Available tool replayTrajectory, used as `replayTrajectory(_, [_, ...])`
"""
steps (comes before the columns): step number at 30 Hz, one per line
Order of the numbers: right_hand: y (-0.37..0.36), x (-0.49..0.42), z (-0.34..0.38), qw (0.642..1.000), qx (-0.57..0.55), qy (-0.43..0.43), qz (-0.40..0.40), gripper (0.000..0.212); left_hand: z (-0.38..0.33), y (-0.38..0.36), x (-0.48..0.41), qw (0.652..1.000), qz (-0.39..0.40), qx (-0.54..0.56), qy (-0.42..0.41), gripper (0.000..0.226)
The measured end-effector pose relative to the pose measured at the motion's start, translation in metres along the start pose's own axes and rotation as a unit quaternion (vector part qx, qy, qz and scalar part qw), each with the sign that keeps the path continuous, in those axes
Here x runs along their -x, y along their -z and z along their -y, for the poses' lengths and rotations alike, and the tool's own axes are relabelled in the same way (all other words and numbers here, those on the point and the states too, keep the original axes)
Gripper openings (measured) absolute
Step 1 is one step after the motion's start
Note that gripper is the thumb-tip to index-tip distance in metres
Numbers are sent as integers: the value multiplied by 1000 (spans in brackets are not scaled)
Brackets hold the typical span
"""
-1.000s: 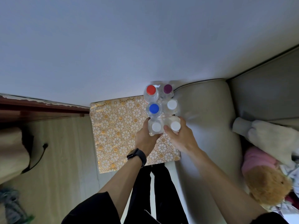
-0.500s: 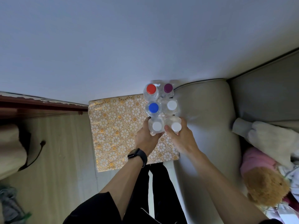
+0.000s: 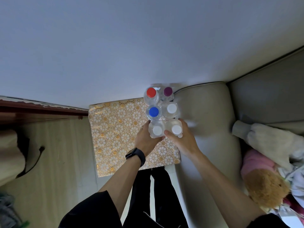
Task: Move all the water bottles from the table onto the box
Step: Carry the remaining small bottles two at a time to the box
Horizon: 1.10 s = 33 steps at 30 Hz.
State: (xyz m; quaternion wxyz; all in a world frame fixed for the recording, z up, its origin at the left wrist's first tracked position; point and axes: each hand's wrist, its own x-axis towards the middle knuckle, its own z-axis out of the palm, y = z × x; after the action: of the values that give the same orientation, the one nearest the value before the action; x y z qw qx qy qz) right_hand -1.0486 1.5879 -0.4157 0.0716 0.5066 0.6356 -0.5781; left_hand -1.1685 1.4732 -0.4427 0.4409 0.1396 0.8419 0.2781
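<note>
Six upright bottles (image 3: 171, 109) are set in two columns of three at the right edge of the cloth-covered surface (image 3: 118, 129), just beside the sofa arm (image 3: 205, 112). The near-left bottle (image 3: 157, 130) is gripped by the left hand (image 3: 145, 142), the near-right bottle (image 3: 176, 129) by the right hand (image 3: 184, 140). Soft toys (image 3: 266, 186) are seen further right.

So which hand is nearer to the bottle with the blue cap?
Left. The left hand grips the near-left white-capped bottle, directly in front of the blue-capped bottle; the right hand grips the near-right white-capped bottle, one column over.
</note>
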Motion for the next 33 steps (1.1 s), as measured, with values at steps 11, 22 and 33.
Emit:
replayTrajectory(11, [4, -3, -3, 998, -48, -24, 23, 77, -2, 17, 6, 998, 37, -50, -32, 73])
replayTrajectory(22, [23, 39, 33, 995, -49, -80, 38, 110, -47, 78, 59, 985, 63, -142, -73, 69])
replayTrajectory(33, [84, 190, 204, 919, 145, 317, -185, 48, -131, 213, 172, 964, -85, -159, -196, 53])
